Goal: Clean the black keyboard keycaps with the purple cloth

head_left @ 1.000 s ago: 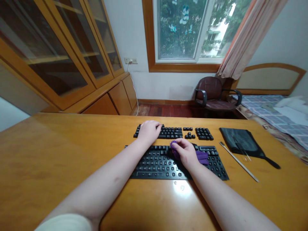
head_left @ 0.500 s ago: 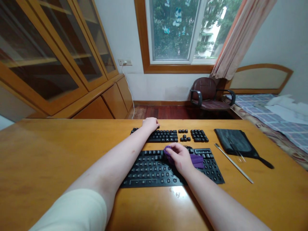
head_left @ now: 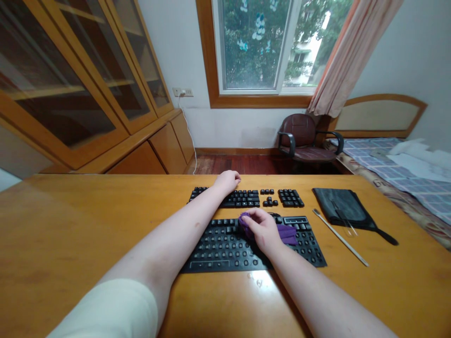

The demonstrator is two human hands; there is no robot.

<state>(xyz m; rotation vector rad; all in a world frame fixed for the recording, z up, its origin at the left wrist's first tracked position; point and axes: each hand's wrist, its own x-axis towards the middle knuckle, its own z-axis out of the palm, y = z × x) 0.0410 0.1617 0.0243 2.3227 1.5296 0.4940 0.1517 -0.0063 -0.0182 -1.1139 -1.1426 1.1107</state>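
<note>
A black keyboard base (head_left: 229, 256) with its keycaps removed lies in front of me on the desk. Over its upper middle, my right hand (head_left: 263, 228) is closed on a purple cloth (head_left: 287, 234), bunched at the fingertips and trailing onto the base to the right. My left hand (head_left: 228, 181) reaches across to the far row of black keycaps (head_left: 243, 199), laid out in keyboard order. Its fingers curl downward at the back edge of that row; whatever they hold, if anything, is hidden. My left forearm covers part of the base's left side.
On the right of the wooden desk (head_left: 105, 220) lie a thin white brush (head_left: 341, 238), a black pouch (head_left: 345, 206) with a strap, and a wire tool (head_left: 347, 223) on the pouch. Small water drops (head_left: 259, 282) sit near the base. Past the desk stands an armchair (head_left: 299, 136).
My left hand has shifted a little to the right along the far keycap row. My right hand keeps its grip on the cloth, almost in the same place.
</note>
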